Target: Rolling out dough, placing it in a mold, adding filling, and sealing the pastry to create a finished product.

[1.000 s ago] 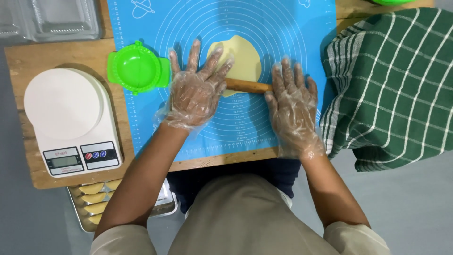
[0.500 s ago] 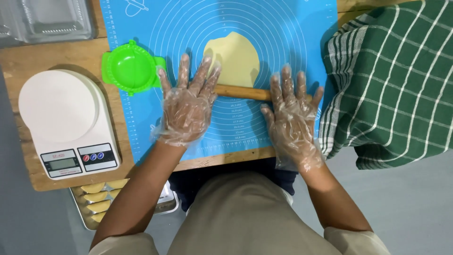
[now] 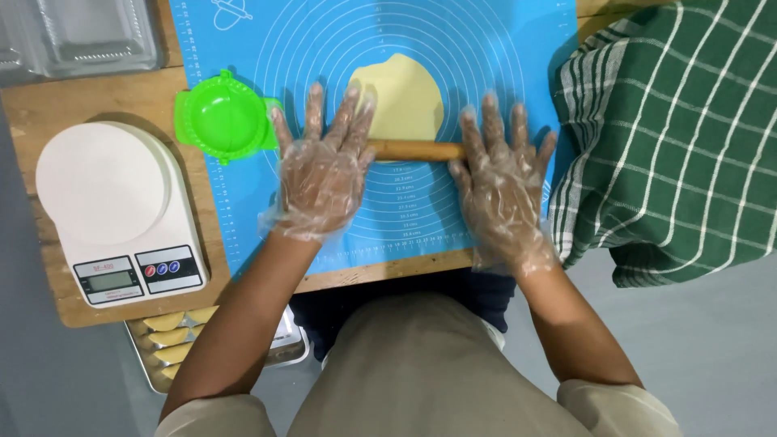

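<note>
Single head cam, top-down, close over blue mat (image 3: 243, 48), no 2nd view

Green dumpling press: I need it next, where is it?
In the head view, the green dumpling press lies open at the blue mat's left edge, beside the left hand, above the scale.

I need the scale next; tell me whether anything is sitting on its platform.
No. The scale has a bare white platform, while both gloved hands press the rolling pin on the dough.
</note>
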